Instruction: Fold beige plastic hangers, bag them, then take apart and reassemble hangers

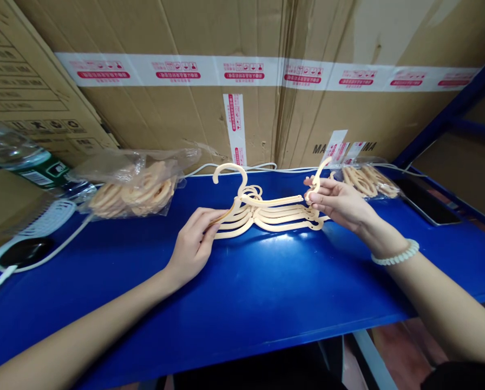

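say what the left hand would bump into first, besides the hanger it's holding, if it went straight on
Probably the other hangers bunched just past the left hand; depth is hard to judge here, so it might pass above them or be touching them now.

Storeroom-like work corner: taped cartons, bagged pieces, hangers along blue worktop.

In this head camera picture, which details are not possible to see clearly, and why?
All in the head view:
Left ends of the hangers: hidden by the left hand.
Whether the curved piece joins a hanger: the right hand partly covers its lower end.
Middle of the dark lettering: covered by tape strips.
One end of the bottle: cut off by the left edge.
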`<state>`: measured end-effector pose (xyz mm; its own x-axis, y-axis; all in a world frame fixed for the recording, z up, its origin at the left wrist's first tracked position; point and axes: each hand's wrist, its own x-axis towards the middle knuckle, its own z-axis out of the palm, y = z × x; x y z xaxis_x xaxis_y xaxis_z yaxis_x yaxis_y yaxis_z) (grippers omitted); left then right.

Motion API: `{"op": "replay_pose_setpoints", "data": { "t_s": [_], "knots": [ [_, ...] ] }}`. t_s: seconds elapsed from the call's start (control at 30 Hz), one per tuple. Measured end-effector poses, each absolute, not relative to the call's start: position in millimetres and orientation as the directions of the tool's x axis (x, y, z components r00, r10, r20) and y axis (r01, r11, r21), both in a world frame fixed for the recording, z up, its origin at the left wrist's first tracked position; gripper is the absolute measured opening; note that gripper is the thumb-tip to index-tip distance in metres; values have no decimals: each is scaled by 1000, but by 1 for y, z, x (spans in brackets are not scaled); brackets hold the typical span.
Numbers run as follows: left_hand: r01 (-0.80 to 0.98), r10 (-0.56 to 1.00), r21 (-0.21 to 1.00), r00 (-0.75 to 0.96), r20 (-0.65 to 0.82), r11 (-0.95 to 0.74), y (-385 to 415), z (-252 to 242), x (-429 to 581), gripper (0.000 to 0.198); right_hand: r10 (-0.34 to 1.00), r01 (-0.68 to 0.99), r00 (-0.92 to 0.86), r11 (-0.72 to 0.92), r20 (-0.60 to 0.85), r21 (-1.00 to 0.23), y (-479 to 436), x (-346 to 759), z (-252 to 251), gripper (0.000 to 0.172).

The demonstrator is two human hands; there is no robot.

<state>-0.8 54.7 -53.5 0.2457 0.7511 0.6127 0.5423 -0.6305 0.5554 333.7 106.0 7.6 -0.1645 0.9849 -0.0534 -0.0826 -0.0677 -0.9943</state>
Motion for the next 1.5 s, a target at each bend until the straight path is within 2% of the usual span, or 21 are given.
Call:
{"op": "replay_pose_setpoints", "data": {
  "t_s": [0.17,0.53,0.73,1.13,1.5],
  "knots": [
    [535,732,536,269,626,-654,55,-52,-1,27,964,-50,-248,-108,-93,-993,107,336,8,35],
    [525,710,511,302,636,-681,53,-50,1,27,910,1,-375,-192,-178,-981,105,331,5,37],
    [520,701,503,311,642,-690,54,-53,0,27,911,16,-380,-166,-159,-986,106,329,4,37],
    [515,695,495,330,639,-700,54,-54,-1,29,976,30,-216,-11,-17,-999,104,318,-9,49],
    [507,707,517,316,633,-689,52,-52,0,28,983,78,-126,144,134,-986,100,313,-7,38]
  ]
}}
